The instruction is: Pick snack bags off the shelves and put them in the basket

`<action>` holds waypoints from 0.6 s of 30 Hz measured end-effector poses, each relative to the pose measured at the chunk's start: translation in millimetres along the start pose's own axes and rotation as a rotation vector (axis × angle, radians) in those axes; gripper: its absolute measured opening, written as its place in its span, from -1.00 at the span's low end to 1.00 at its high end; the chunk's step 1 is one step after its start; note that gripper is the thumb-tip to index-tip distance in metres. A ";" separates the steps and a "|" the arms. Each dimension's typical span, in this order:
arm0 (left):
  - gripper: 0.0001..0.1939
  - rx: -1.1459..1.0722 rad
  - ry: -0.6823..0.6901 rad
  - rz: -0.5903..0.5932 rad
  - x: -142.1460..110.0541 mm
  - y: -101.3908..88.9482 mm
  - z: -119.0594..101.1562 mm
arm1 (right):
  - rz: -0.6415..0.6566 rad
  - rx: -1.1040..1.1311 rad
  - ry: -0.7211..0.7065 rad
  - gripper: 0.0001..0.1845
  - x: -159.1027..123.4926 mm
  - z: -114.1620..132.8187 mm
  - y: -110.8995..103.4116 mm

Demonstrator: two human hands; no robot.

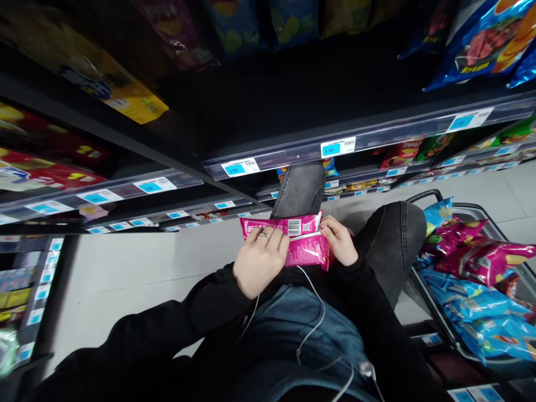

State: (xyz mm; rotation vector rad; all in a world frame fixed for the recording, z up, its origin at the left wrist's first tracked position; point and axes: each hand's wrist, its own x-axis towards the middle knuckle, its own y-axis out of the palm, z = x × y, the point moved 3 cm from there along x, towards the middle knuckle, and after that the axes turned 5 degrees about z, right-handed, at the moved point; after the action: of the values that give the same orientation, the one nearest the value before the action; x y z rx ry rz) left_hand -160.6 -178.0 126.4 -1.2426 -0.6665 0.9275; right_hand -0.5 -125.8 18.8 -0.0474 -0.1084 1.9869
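A shiny magenta snack bag [307, 251] with a white barcode on its upper flap lies across my lap, in front of my raised knee. My left hand [260, 261], with a ring on one finger, lies over the left part of the bag, its fingers curled onto the wrapper. At the right end, my right hand [340, 241] pinches the corner between thumb and fingers. The underside of the bag is hidden.
A dark shelf [293, 84] with price labels stands ahead. Blue snack bags [486, 50] sit at its upper right. On the floor to my right, a grey basket [473, 212] holds several blue and magenta bags. A white earphone cord [318, 304] hangs over my shirt.
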 end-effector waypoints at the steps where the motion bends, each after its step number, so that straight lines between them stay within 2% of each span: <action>1: -0.85 -0.029 -0.003 0.021 1.8 3.7 2.5 | -0.002 0.003 0.001 -0.75 0.5 -0.8 0.7; 5: -0.85 -0.295 0.036 0.197 14.5 19.4 13.3 | -0.015 -0.020 0.024 -0.72 0.5 -2.0 -0.1; 7: -0.81 -0.341 0.060 0.229 17.6 21.7 16.1 | -0.008 -0.035 0.057 -0.71 -0.3 -3.2 -1.6; 11: -0.80 -0.189 0.072 0.122 6.3 15.4 12.1 | 0.012 -0.049 0.127 -0.71 -1.0 -7.8 -3.7; 14: -0.77 -0.147 0.020 0.050 -9.3 12.7 7.7 | 0.011 -0.050 0.140 -0.73 -0.3 -9.8 -3.8; 18: -0.79 -0.175 -0.053 0.027 -14.1 21.4 13.2 | 0.008 -0.077 0.129 -0.73 0.9 -9.0 -4.1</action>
State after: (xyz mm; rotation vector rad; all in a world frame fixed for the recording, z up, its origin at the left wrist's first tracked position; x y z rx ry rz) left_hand -183.4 -182.6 109.4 -1.3880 -0.7873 0.9423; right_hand 3.5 -122.8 10.3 -0.2260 -0.1012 1.9815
